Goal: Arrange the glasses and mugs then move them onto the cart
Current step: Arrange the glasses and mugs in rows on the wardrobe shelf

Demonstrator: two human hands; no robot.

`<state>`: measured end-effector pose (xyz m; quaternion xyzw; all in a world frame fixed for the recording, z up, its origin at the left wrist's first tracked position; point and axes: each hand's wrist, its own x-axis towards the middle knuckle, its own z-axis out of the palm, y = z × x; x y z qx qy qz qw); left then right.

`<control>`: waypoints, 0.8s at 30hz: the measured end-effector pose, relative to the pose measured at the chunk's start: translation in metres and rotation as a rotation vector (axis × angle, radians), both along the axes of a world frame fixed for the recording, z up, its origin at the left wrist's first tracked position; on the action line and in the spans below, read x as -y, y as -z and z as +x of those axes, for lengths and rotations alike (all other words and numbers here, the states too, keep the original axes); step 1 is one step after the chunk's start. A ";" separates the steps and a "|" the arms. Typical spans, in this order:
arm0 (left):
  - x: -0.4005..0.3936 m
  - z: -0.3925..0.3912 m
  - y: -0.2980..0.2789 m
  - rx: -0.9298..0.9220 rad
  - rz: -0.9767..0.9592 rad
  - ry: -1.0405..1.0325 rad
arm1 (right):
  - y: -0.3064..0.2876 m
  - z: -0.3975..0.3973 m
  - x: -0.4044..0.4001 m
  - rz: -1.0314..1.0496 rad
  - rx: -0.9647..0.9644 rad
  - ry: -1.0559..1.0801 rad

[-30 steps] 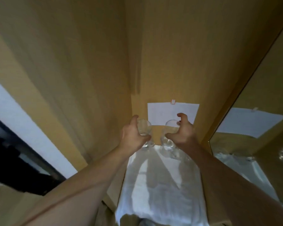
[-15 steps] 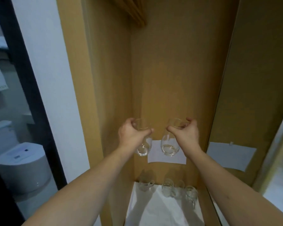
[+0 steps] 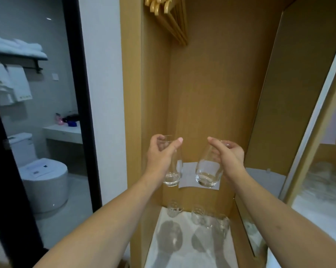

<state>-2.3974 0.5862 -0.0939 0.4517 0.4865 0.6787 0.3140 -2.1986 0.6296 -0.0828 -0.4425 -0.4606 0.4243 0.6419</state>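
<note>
I hold two clear stemless glasses up in front of the wooden closet niche. My left hand (image 3: 160, 153) grips the rim of the left glass (image 3: 173, 176), which hangs upright. My right hand (image 3: 228, 155) grips the top of the right glass (image 3: 207, 172), tilted with its base toward the left. Below, several more clear glasses (image 3: 199, 214) stand in a row at the back of a white cloth (image 3: 190, 254) on the shelf. No cart is in view.
Wooden hangers (image 3: 169, 18) hang at the top of the niche. A white paper (image 3: 188, 176) is stuck to the back panel. A mirror door (image 3: 318, 151) stands at the right. At the left a dark-framed doorway opens to a bathroom with a toilet (image 3: 44, 178).
Both hands have lifted a glass each off the cloth and raised them. My view has tilted up and left, bringing the hangers and bathroom into sight.
</note>
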 end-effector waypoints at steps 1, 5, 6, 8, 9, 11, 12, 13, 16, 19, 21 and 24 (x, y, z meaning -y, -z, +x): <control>0.005 0.001 0.002 0.002 -0.003 0.005 | 0.002 0.000 0.007 0.000 -0.023 -0.030; 0.017 0.012 0.005 -0.001 -0.036 0.034 | 0.014 0.006 0.026 0.004 -0.043 -0.022; 0.018 0.016 0.006 0.020 -0.040 0.058 | 0.016 0.008 0.029 0.002 -0.028 -0.007; 0.022 0.027 0.006 0.053 -0.042 0.114 | 0.019 0.014 0.036 0.006 0.040 0.018; 0.023 0.034 0.005 0.061 -0.046 0.136 | 0.020 0.018 0.038 0.009 0.093 0.038; 0.023 0.052 0.003 0.064 -0.051 0.168 | 0.020 0.032 0.041 0.021 0.189 0.071; 0.022 0.062 0.002 0.056 -0.048 0.178 | 0.020 0.042 0.042 0.025 0.226 0.076; 0.021 0.073 0.002 0.048 -0.041 0.188 | 0.021 0.052 0.044 0.029 0.256 0.079; 0.017 0.110 0.004 0.049 -0.052 0.227 | 0.021 0.089 0.056 0.044 0.297 0.101; 0.017 0.151 0.013 0.034 -0.088 0.266 | 0.025 0.130 0.066 0.034 0.291 0.125; 0.019 0.179 0.016 0.011 -0.102 0.273 | 0.028 0.158 0.071 0.015 0.270 0.157; 0.021 0.220 0.020 -0.005 -0.121 0.309 | 0.036 0.204 0.077 -0.016 0.228 0.189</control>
